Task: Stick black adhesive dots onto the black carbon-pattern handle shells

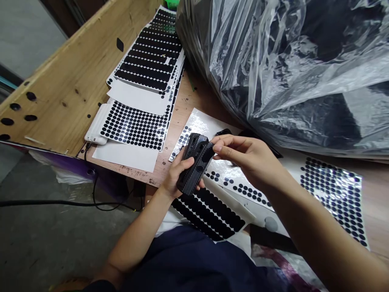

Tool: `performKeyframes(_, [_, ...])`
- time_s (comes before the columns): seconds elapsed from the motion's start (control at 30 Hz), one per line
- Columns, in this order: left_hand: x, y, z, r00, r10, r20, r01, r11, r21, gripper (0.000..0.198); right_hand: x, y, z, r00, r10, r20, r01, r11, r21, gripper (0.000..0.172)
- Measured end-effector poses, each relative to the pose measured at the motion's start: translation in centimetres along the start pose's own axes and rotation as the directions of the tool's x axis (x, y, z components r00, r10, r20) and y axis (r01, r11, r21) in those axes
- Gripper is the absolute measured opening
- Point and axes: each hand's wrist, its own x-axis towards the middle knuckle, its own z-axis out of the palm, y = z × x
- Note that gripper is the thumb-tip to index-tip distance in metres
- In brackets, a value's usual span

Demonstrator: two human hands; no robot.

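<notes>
Carbon-patterned case [194, 164] gripped in left hand [179, 172], right fingertips [216, 148] touching

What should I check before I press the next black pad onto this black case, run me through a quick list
1. Case gripped firmly: ok, the left hand wraps around its lower half.
2. Right hand at the case: ok, its fingertips touch the upper end.
3. Pad seated flat under the fingertips: cannot tell, the fingers cover that spot.
4. More pads within reach: ok, the sheet of oval pads lies just below the hands.
5. Sheet of round dots handy: ok, it lies on the table by the right forearm.
</notes>
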Motion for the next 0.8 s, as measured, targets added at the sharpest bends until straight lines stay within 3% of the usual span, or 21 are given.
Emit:
performKeyframes(0.3, [-0.06,-0.22,-0.12,1.000,-0.001,-0.017,0.001,1.000,-0.017,0.071,-0.21,0.37,0.46,0.998,0.003,-0.067,-0.001,1.000,0.029,0.034])
performKeyframes(0.47, [-0.05,-0.36,-0.32,1.000,-0.001,-0.014,0.001,1.000,-0.022,0.069,-0.05,0.45,0.34,0.994,0.081,-0.068,-0.074,0.992,0.104,0.035])
performKeyframes(0.8, [-0.10,-0.16,-0.16,1.000,-0.016,-0.015,0.016,1.000,-0.009,0.077,-0.11,0.16,0.14,0.998,0.053,-0.044,-0.049,0.996,0.069,0.031])
